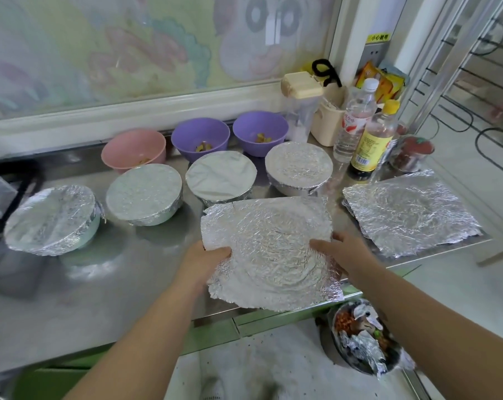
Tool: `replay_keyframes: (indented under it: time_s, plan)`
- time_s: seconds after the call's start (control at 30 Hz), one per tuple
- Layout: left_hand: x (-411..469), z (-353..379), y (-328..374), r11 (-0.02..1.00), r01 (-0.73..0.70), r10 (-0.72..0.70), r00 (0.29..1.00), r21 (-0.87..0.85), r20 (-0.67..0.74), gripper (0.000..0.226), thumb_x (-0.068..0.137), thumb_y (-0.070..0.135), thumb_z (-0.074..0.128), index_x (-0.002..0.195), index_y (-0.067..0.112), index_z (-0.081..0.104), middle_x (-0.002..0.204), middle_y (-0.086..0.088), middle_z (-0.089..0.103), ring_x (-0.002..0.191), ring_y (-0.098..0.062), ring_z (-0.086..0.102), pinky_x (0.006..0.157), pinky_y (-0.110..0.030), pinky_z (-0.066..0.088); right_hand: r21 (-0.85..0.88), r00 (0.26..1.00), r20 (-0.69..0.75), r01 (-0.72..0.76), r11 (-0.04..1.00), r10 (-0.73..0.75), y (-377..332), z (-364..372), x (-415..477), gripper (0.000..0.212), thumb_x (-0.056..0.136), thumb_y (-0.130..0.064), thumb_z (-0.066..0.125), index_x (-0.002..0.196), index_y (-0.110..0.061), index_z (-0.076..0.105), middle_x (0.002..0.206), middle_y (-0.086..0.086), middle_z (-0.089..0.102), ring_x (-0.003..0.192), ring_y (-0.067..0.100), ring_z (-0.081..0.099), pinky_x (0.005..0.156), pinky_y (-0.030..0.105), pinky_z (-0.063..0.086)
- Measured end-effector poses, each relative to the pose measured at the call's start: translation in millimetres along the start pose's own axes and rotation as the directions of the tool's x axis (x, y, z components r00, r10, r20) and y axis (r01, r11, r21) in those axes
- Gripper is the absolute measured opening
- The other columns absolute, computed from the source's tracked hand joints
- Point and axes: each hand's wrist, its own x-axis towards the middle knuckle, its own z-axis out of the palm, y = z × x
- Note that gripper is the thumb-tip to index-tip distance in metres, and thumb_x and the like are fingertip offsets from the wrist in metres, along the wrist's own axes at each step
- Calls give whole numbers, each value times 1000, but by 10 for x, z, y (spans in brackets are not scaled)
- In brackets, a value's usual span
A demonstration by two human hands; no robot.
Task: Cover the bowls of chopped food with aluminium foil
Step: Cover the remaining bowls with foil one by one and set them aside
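Note:
A crinkled sheet of aluminium foil [269,249] is held over the front edge of the steel counter [129,272]. My left hand [207,256] grips its left edge and my right hand [342,252] holds its right edge. Behind it stand several bowls wrapped in foil; the nearest ones are at the left [52,219], the middle [220,178] and the right [298,166]. At the back stand a pink bowl [133,148] and two purple bowls [200,141] [260,131], uncovered, with bits of chopped food inside.
A second loose foil sheet [409,212] lies on the counter's right end. Bottles [371,142], a lidded container [300,111] and jars crowd the back right corner. Below the counter edge sits a bin [365,339] with foil scraps and waste.

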Motion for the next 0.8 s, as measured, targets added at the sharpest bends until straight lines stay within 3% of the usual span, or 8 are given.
replay_keyframes:
  time_s: [0.07,0.13,0.23,0.33,0.43,0.5,0.6,0.8]
  plan:
    - [-9,-52,-2,999,1,-1,1000,36,0,24,83,7,77,100,19,65,105,-10,74,95,-30,72,93,-52,55,-6,1000,26,-7,1000,7,-16,-23,-81,90,60,-50,94,132,-9,58,106,4,67,82,17,61,69,34,54]
    - [-28,-112,40,994,-36,39,999,101,-25,45,81,8,78,123,13,59,116,-8,70,101,-27,69,95,-47,54,-44,999,-23,39,998,-40,-107,-36,-192,92,72,-47,89,146,-15,44,130,4,59,108,23,61,94,44,54]
    - [-96,-149,197,884,-255,357,909,393,-214,75,87,16,72,152,14,34,145,-5,46,130,-19,47,104,-34,39,-343,884,-250,300,890,-395,-322,-59,-374,79,85,-49,75,150,-22,39,144,4,51,124,23,54,105,48,48]
    - [-238,52,406,506,-597,787,615,623,-50,53,93,17,63,143,17,46,139,-2,49,125,-19,47,107,-39,39,-554,631,-122,597,580,-766,-566,107,-655,54,96,-44,63,143,-22,51,145,-1,52,132,18,47,113,36,33]
    - [-182,315,333,157,-675,781,532,721,328,46,99,24,52,144,17,46,146,1,47,135,-19,44,118,-47,30,-566,462,221,778,273,-859,-568,407,-735,49,103,-42,45,145,-18,52,149,1,51,138,19,45,118,39,32]
    - [-96,378,172,78,-626,665,613,776,427,58,104,43,30,154,15,31,160,3,30,150,-16,25,125,-45,13,-598,463,394,785,162,-793,-420,516,-619,57,106,-47,34,152,-15,44,157,3,43,147,22,35,123,47,26]
    - [-14,337,-53,0,-608,551,663,794,508,82,96,63,-7,160,14,6,168,1,2,154,-13,-8,126,-43,1,-698,580,505,710,93,-639,-238,500,-418,73,104,-63,12,162,-19,23,169,1,17,157,19,5,127,49,8]
    - [107,295,-182,-130,-612,428,675,780,601,100,85,81,-12,159,12,-8,166,-1,-18,150,-14,-26,125,-46,-3,-746,669,514,658,105,-537,-226,407,-227,98,86,-84,-11,163,-25,0,170,-1,-10,154,17,-22,126,46,-7]
